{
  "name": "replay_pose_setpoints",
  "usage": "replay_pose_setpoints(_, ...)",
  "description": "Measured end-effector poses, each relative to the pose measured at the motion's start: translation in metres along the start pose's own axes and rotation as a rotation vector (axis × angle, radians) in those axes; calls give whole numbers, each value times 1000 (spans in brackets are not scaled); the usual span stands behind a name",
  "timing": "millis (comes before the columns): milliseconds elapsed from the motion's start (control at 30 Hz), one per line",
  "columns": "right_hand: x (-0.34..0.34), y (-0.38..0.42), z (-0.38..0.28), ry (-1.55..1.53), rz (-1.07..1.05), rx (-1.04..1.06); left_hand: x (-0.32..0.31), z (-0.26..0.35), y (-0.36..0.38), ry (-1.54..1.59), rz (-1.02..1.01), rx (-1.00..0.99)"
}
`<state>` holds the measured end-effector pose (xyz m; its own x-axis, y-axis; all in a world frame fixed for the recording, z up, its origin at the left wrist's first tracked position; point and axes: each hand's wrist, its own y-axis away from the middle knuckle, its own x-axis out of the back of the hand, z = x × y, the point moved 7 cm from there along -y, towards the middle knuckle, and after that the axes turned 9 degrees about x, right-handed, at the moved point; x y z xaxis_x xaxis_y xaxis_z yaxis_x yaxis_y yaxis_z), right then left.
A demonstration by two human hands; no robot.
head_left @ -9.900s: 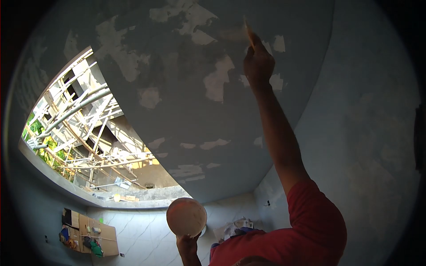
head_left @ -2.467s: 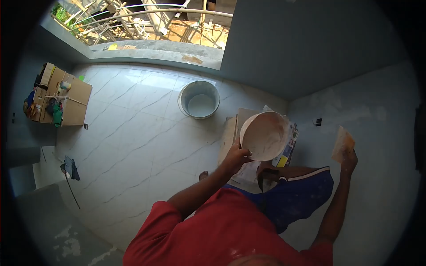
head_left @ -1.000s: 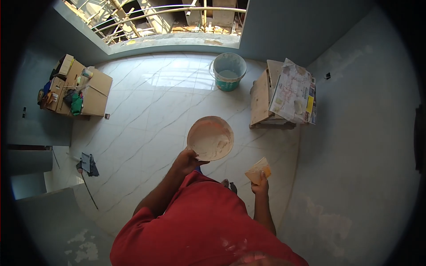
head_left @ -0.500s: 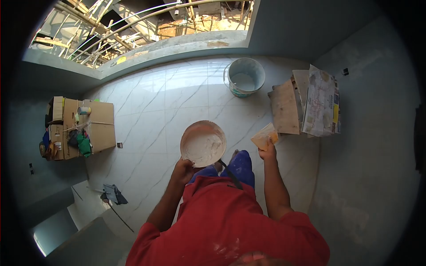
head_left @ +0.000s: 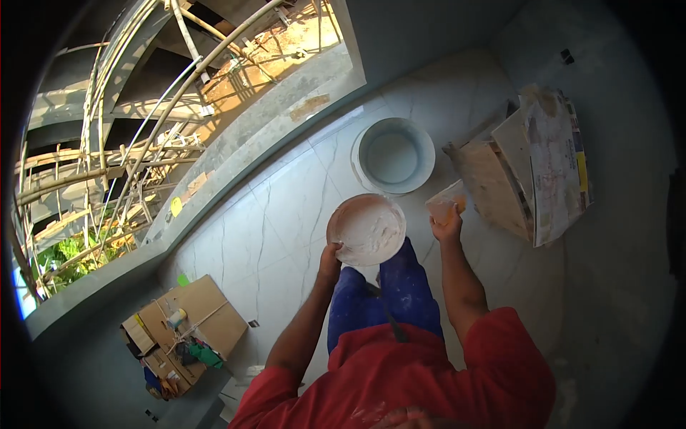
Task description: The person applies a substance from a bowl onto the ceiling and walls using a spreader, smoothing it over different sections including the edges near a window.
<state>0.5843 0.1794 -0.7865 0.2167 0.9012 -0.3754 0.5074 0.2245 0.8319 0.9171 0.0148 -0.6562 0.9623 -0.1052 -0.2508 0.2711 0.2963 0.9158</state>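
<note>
My left hand [head_left: 330,262] grips the lower left rim of a round, shallow pan [head_left: 366,230] that has whitish paste in it. On the right, my right hand [head_left: 446,224] is closed on a flat, orange-and-white scraper [head_left: 447,203], held apart from the pan. Just beyond both hands stands a bucket [head_left: 394,156] with pale contents. The scraper is close to the lower right of the bucket, with no contact that I can make out.
Leaning boards and cardboard [head_left: 554,168] stand at the right by the wall. A cardboard box [head_left: 207,314] with small items on it sits at the lower left. Bamboo scaffolding [head_left: 100,171] shows beyond the window ledge [head_left: 214,189]. The floor [head_left: 286,222] is marble-patterned tile.
The view has turned and come nearer the bucket. The pan and scraper, still held, appear farther right, and the box now shows lower and tilted.
</note>
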Motion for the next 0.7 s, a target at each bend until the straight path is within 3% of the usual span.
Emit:
replay_pose_setpoints(167, -22, -61, 37, 63, 131, 25, -49, 99, -166, -420, -227, -68)
replay_pose_setpoints(267, -22, -100, 51, -12, 194, 61, -130, 161, -201, -621, -311, -134)
replay_pose_setpoints(400, -24, -139, 58, -87, 174, 94, -148, 175, -307, -696, -437, -98)
replay_pose_setpoints(467, -22, -158, 68, -136, -37, 108, -146, 175, -344, -708, -460, -42)
replay_pose_setpoints(500, -18, -159, 70, -160, -18, 119, -142, 174, -358, -663, -450, 12)
replay_pose_setpoints(567, -18, -154, 68, -152, -24, 74, -153, 180, -353, -636, -444, 109)
replay_pose_setpoints(700, -8, -174, 80, -118, -21, 185, -146, 194, -368, -712, -433, 74)
